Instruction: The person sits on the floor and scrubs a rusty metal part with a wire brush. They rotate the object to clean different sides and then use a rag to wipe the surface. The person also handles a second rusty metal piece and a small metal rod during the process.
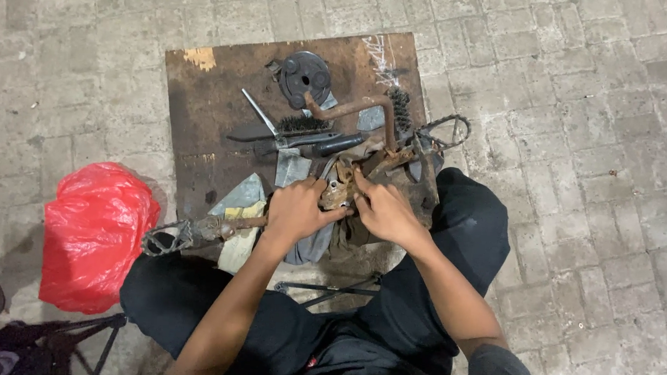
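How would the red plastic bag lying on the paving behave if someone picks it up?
The red plastic bag probably stays floppy: its thin skin is creased and sagging. It looks bulged, so it likely holds something and may swing. It seems unlikely to roll, since it slumps flat on the brick paving.

I have one view only, from the camera on the person's head, tilted steeply down, almost straight at the ground. It sits close: the forearms enter from the near edge and both knees flank the middle of the frame. The wooden board (pixel 203 116) lies just beyond the knees, running away to the far side, square to my view. Paving bricks (pixel 573 107) fill the far and right parts. A red plastic bag (pixel 92 231) marks the left edge.
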